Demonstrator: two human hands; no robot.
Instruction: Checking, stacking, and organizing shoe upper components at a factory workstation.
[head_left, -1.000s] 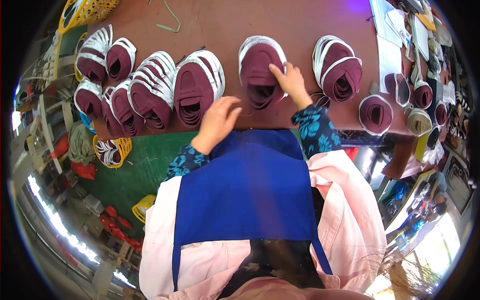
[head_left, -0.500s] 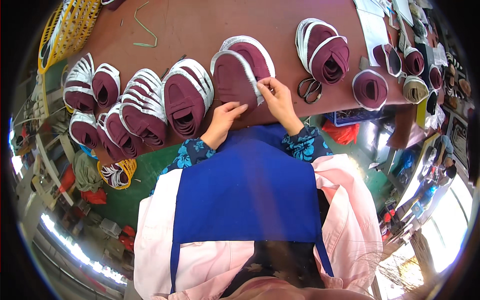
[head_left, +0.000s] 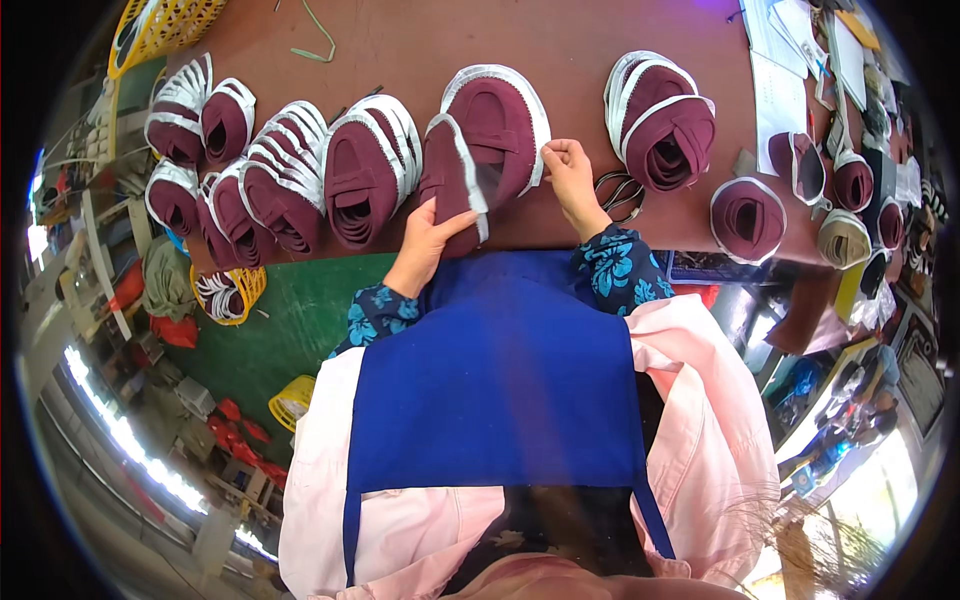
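Note:
My left hand (head_left: 428,245) is closed on the lower part of a maroon shoe upper (head_left: 448,170) with a white edge, thumb on its right side. The piece is tilted nearly edge-on, in front of another maroon upper (head_left: 492,125) lying on the table. My right hand (head_left: 573,185) is closed in a pinch just right of that lying upper's white edge; whatever its fingertips hold is too small to make out. Black-handled scissors (head_left: 622,198) lie beside the right hand, partly hidden by it.
Stacked maroon uppers (head_left: 370,165) line the table's left front, and another stack (head_left: 660,125) stands to the right. A rolled upper (head_left: 748,218) sits near the right front edge. Papers (head_left: 778,95) lie at the right; a yellow basket (head_left: 165,28) stands far left.
My left hand has turned the held upper edge-on and drawn it to the left, uncovering the upper behind. My right hand has let go of it and moved right. The view has shifted slightly.

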